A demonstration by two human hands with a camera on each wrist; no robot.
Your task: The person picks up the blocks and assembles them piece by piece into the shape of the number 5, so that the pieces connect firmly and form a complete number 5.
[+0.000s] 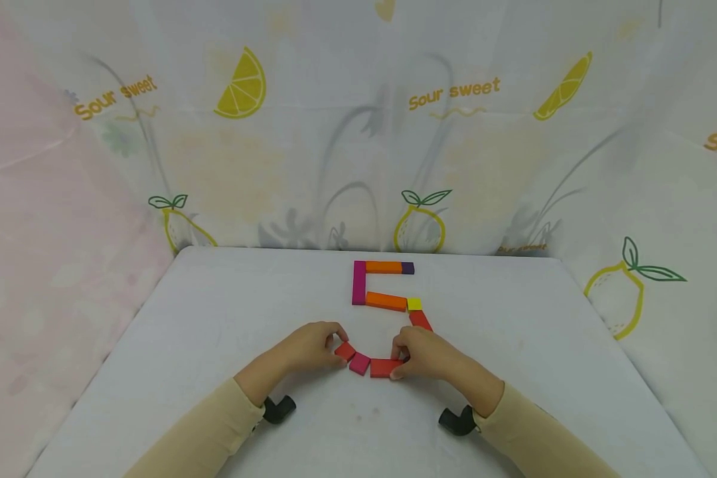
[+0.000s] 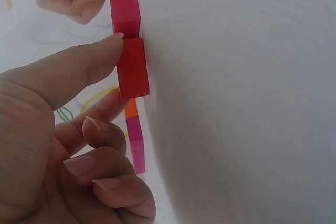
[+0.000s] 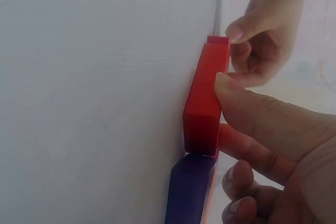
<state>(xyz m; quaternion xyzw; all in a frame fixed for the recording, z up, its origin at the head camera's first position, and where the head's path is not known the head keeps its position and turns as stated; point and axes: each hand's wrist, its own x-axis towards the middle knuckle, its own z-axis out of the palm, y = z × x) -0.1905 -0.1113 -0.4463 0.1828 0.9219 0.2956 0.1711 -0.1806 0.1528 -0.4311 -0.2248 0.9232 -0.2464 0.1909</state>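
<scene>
My left hand (image 1: 315, 345) pinches a small red block (image 1: 345, 351) between thumb and forefinger at the left end of a curved row. Next to it lies a magenta block (image 1: 360, 363), tilted. My right hand (image 1: 424, 352) holds a longer red block (image 1: 382, 368) with thumb and forefinger on its two sides. In the right wrist view a dark purple block (image 3: 190, 187) sits against that red block's near end; the right hand mostly hides it in the head view. Another red block (image 1: 420, 320) runs down from a yellow block (image 1: 415, 304) toward the right hand.
Farther back on the white table (image 1: 245, 285) lie an upper orange block (image 1: 384, 267), a purple block (image 1: 407, 268), a long magenta block (image 1: 359, 283) and a lower orange block (image 1: 386, 301), joined end to end. A lemon-printed cloth (image 1: 311, 166) hangs behind the table.
</scene>
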